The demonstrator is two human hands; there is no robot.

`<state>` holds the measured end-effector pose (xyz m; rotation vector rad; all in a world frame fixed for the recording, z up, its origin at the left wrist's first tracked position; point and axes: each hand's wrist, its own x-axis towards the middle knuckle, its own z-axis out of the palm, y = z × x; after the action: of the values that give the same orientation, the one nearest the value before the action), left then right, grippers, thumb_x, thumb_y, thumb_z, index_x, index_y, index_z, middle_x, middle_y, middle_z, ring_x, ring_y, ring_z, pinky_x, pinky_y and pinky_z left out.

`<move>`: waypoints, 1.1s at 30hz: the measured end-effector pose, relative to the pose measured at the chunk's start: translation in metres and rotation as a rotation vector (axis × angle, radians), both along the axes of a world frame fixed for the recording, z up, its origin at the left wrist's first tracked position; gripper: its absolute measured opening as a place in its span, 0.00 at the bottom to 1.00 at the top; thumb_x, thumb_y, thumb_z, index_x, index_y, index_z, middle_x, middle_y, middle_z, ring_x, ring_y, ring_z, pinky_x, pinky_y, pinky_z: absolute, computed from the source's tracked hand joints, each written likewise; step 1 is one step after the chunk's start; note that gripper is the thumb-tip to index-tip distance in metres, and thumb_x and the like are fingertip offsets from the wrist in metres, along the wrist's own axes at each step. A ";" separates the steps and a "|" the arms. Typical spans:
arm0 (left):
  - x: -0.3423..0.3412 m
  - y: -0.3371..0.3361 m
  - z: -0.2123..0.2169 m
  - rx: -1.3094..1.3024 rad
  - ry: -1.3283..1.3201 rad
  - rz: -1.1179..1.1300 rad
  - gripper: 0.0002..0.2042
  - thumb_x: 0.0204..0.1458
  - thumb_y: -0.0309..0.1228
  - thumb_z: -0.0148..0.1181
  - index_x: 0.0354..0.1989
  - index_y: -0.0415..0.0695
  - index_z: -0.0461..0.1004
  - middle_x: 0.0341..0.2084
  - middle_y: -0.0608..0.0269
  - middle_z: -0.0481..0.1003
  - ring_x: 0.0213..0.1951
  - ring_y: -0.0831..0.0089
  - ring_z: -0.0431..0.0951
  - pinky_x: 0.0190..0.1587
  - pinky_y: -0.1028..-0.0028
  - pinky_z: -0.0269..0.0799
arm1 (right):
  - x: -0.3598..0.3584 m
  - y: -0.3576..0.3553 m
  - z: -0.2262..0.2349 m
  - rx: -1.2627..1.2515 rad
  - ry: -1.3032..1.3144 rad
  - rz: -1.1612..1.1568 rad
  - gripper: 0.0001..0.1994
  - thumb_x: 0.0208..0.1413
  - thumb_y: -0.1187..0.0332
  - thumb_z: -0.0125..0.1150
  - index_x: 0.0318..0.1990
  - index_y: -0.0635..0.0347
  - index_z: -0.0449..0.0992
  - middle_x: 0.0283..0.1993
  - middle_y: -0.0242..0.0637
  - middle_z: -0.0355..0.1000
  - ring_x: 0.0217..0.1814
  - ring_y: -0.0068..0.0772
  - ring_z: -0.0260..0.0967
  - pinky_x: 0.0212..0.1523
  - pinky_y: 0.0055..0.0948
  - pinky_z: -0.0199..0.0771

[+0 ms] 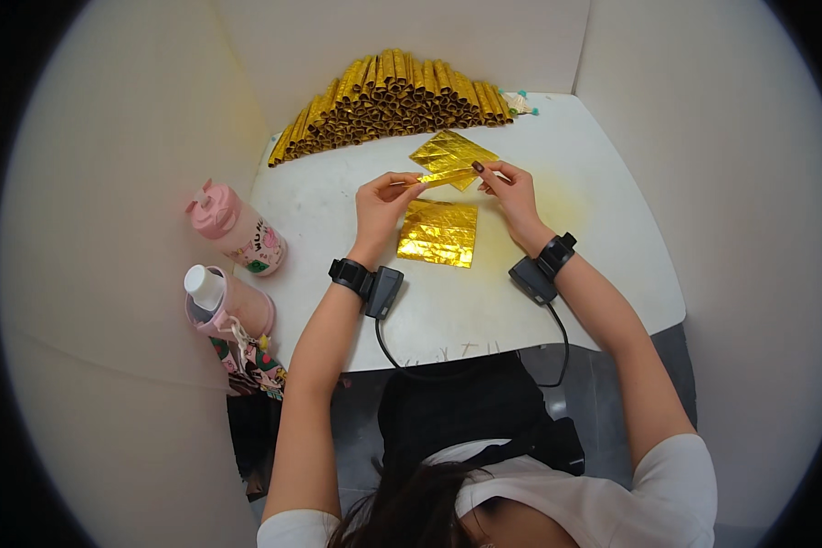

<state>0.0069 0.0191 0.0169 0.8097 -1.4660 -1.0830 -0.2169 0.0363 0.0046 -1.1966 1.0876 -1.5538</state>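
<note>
A narrow strip of folded gold foil paper (449,177) is stretched between my two hands above the white table. My left hand (388,199) pinches its left end, and my right hand (511,194) grips the right end between thumb and fingers. Just below the strip lies a square stack of gold foil paper (437,234). Beyond it, partly covered by the strip, another gold foil sheet or stack (452,149) rests at an angle.
A large pile of rolled gold foil tubes (384,105) lines the table's (594,210) far edge, with a small pale item (522,102) at its right end. At left stand a pink bottle (237,228) and an opened pink cup (247,306). Pale walls enclose the sides. A black cable (388,352) hangs from my wrist devices.
</note>
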 end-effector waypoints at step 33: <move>-0.019 0.009 -0.007 0.242 0.161 -0.110 0.14 0.54 0.28 0.63 0.45 0.31 0.76 0.39 0.53 0.78 0.38 0.69 0.81 0.43 0.77 0.80 | -0.006 -0.018 0.019 0.011 0.211 0.271 0.13 0.55 0.69 0.64 0.47 0.63 0.79 0.40 0.39 0.78 0.37 0.24 0.75 0.42 0.24 0.77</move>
<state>-0.0120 0.0279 0.0101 0.7963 -1.2714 -1.3961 -0.2232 0.0178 0.0234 -1.4600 1.0159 -1.2347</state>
